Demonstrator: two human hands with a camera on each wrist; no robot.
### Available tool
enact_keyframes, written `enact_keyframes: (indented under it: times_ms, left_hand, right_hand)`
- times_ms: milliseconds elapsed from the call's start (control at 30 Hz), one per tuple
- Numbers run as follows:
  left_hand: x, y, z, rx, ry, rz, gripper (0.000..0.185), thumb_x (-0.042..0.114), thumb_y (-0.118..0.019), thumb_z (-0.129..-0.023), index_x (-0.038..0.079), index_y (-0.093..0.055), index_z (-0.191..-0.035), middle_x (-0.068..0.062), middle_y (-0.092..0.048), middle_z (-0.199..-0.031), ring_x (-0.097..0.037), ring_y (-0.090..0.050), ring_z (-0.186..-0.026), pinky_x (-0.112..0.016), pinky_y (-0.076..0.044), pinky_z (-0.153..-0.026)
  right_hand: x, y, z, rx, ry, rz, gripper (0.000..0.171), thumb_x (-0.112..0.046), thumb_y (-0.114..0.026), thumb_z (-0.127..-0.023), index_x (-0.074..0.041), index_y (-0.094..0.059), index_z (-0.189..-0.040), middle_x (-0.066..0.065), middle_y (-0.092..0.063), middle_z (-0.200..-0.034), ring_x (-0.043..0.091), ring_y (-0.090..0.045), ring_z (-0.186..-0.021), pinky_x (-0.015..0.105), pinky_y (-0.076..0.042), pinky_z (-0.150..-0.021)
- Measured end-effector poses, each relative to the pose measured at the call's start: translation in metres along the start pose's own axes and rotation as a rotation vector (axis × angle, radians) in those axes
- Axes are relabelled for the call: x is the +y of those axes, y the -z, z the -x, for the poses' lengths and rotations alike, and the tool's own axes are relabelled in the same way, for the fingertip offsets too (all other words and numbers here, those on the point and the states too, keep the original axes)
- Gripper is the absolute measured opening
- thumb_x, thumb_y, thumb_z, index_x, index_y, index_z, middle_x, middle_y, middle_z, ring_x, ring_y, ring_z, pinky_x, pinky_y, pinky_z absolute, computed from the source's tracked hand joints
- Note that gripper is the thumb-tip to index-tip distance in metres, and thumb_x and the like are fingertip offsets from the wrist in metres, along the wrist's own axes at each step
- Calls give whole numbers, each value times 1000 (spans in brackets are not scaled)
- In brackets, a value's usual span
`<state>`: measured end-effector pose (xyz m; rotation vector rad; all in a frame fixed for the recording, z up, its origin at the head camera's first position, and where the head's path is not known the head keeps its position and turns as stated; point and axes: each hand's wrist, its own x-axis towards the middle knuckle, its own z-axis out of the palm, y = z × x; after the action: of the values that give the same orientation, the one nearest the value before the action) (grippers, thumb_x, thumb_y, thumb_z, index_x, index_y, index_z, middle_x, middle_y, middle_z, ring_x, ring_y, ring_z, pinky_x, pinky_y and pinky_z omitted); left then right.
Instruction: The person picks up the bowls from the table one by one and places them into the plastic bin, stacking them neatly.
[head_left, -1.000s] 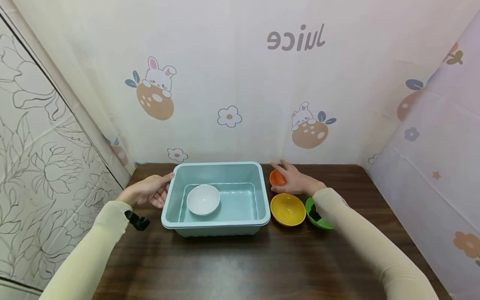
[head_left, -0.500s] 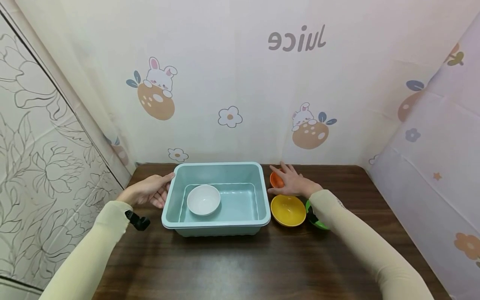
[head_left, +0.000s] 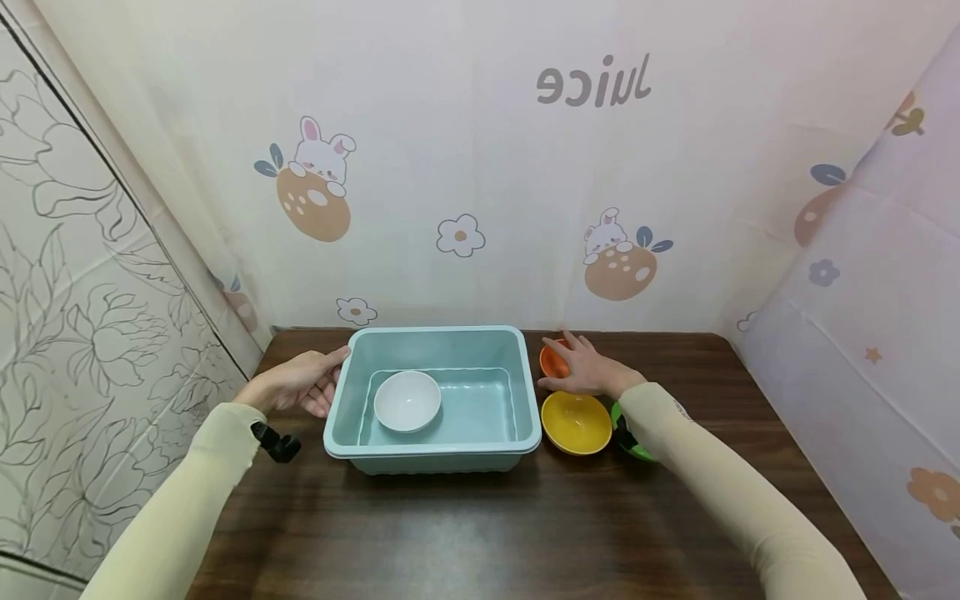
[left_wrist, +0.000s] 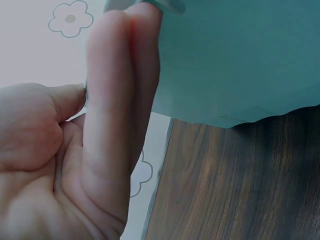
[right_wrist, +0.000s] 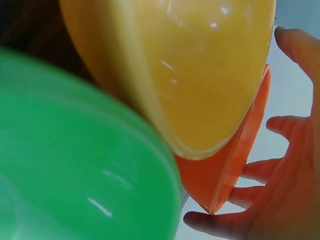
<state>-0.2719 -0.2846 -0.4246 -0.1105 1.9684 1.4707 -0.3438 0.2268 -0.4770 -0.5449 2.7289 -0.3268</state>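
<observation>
A light blue-green plastic basin (head_left: 480, 404) stands on the table with a white bowl (head_left: 407, 401) inside. At its left side, my left hand (head_left: 300, 385) holds the edge, thumb at the rim and fingers along the outer wall. The left wrist view shows long fingers (left_wrist: 107, 115) reaching up to the lip. My right hand (head_left: 588, 369) is spread over a small orange bowl (head_left: 553, 362), partly covering it. Fingertips lie right at the orange rim in the right wrist view. A yellow bowl (head_left: 576, 423) sits in front of the orange one.
A green bowl (right_wrist: 85, 155) stands to the right of the yellow bowl, partly hidden under the right wrist in the head view. Dark wood tabletop (head_left: 480, 525) stretches in front of the basin. A patterned curtain (head_left: 465, 167) hangs along the back edge.
My right hand has shifted slightly left over the orange bowl and its fingers have spread; the right sleeve now covers more of the green bowl. The left hand and basin stay put.
</observation>
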Motion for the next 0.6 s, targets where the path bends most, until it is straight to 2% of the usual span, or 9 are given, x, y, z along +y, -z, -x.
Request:
enact_keyframes:
  times_ms: [200,333,600]
  left_hand:
    - [0,-1,0,5,-3,0,62,55,-33,-110,4,-59,-87,-6,-67,-63,-13,-68,-49,-31,-62,-53]
    - [-1,-1,0,4,-5,2,61,55,-33,-111,5,-59,-86,-6,-67,-62,-13,-68,-49,-31,-62,-53]
    - [-3,1,-2,6,-11,-7,62,56,-34,-110,5,-59,-87,-6,-67,-63,-13,-68,-50,-31,-62,-54]
  right_hand:
    - [1,0,-1,-5,-6,-2,90,-60,-62,-93,-22,-21,-165,29,-7,-169,65,-12,-148,82,-29,-108]
    - [1,-2,-2,0,-12,-2,88,-52,-64,-92,-22,-24,-164,27,-10,-169,61,-16,-149,79,-33,-108]
    - [1,-1,-3,26,-8,19,85,-51,-65,-90,-20,-31,-162,26,-22,-163,52,-32,-141,71,-45,-104]
